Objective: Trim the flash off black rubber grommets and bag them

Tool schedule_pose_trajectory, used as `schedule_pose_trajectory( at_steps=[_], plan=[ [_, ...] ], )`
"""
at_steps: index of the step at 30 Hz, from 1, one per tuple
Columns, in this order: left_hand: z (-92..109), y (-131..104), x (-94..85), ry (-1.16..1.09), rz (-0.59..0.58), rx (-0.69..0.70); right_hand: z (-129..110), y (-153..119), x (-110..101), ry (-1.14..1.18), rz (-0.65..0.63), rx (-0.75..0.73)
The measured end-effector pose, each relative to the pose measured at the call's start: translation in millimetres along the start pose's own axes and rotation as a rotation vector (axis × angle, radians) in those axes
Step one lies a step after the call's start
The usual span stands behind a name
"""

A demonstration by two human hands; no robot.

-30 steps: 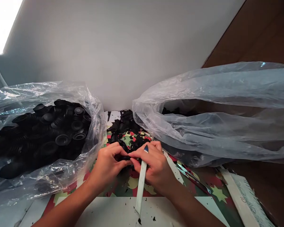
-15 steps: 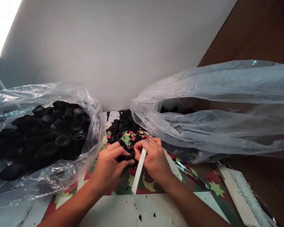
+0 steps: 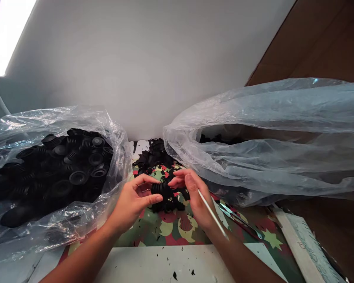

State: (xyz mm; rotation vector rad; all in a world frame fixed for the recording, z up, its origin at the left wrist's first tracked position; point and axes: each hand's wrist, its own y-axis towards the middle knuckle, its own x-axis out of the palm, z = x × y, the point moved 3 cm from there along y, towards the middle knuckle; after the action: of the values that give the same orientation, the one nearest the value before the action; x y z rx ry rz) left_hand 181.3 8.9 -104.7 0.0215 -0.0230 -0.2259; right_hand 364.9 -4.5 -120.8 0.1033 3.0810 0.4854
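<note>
Between thumb and fingers, my left hand (image 3: 135, 201) holds a ribbed black rubber part (image 3: 159, 189) above the patterned table cover. My right hand (image 3: 194, 192) is just to its right, fingers curled, with a thin white stick-like tool (image 3: 212, 214) in its grip. The tool's light end points down toward my right wrist; its other end is hidden by the hand. Right-hand fingertips are close to the part, and contact cannot be made out. Black scraps (image 3: 169, 204) lie beneath both hands.
At left, a clear plastic bag (image 3: 120, 157) holds many ribbed black parts (image 3: 78, 177). Another plastic bag (image 3: 253, 157) lies open at right. Scissors (image 3: 242, 222) rest right of my right hand. Black scraps (image 3: 156, 151) are heaped behind. A white board (image 3: 153, 263) lies in front.
My right hand has turned, swinging the white tool from pointing down-left to down-right, and its fingers have loosened. My left hand's fingers have spread wider around the black part.
</note>
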Motion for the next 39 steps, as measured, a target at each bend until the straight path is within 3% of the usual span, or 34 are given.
schedule_pose_trajectory(
  at_steps=[4, 10, 15, 21, 24, 27, 31, 36, 39],
  plan=[
    [-7, 1, 0.8, -0.137, -0.025, -0.037, -7, -7, -3, -0.024, 0.042, -0.056],
    [-6, 2, 1.5, -0.11, 0.019, -0.037, -13, -18, -1, -0.04, 0.099, -0.092],
    [-4, 3, 0.5, -0.041, 0.055, -0.023, -24, -18, 7, -0.133, -0.017, -0.193],
    [-1, -2, -2.2, 0.174, 0.114, 0.157, -22, -17, 12, -0.252, -0.033, -0.195],
    [3, -7, -3.8, 0.205, 0.137, 0.245, -9, -7, 4, -0.312, 0.05, -0.153],
    [7, -8, -5.8, 0.123, 0.148, 0.306, 7, 8, -12, -0.414, 0.201, -0.086],
    [10, -2, -9.5, -0.01, 0.169, 0.318, 24, 21, -19, -0.556, 0.132, -0.04],
    [23, 1, -26.8, -0.365, 0.345, 0.382, 34, 23, -24, -0.627, 0.09, -0.069],
    [28, 3, -31.4, -0.519, 0.333, 0.28, 36, 24, -26, -0.63, 0.057, -0.045]
  ],
)
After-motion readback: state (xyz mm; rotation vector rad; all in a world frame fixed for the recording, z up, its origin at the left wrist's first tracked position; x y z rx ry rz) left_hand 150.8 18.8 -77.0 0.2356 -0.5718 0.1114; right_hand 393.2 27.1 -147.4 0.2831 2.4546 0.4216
